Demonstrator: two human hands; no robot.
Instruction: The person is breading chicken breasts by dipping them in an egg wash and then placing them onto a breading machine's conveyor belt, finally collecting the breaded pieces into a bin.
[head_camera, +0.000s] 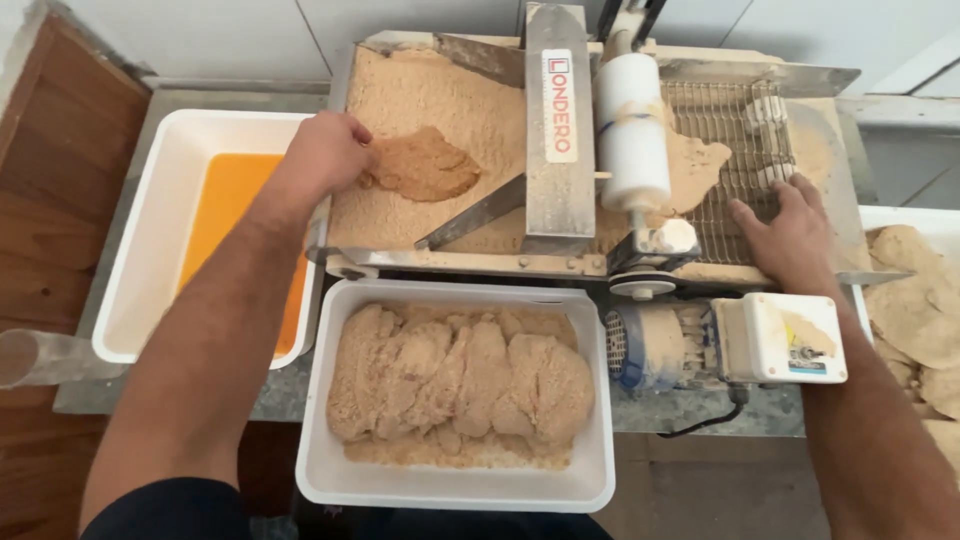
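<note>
My left hand rests on the edge of a flat meat cutlet lying on the breadcrumb bed of a steel breading machine; the fingers touch it, and I cannot tell whether they grip it. My right hand lies open on the wire mesh belt at the machine's right end. A breaded cutlet comes out from under the white roller, to the left of that hand.
A white tub of several breaded cutlets sits just below the machine. A white tub with yellow egg wash stands at left. Another tray of breaded pieces is at right. The motor housing sits by my right forearm.
</note>
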